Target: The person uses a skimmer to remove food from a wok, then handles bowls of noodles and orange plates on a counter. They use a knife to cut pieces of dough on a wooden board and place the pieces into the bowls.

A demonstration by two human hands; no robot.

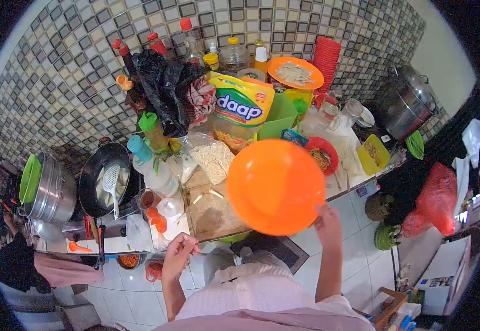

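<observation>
An orange plate [276, 187] is tilted up in front of the counter, and my right hand [328, 223] grips its lower right rim. My left hand [179, 255] is near the counter's front edge with its fingers drawn together; whether anything small is between them is too hard to make out. Just beyond that hand lies a wooden board [209, 218] with small pale pieces on it. Behind the board sits a clear bag of pale, crumbly-looking food [212, 160].
A black wok [91, 182] holding a white slotted spatula [110, 182] stands on the left, beside a steel pot [57, 190]. Bottles, a yellow-green pouch [241, 105] and a second orange plate [295, 73] line the back. Another person [13, 259] is at far left.
</observation>
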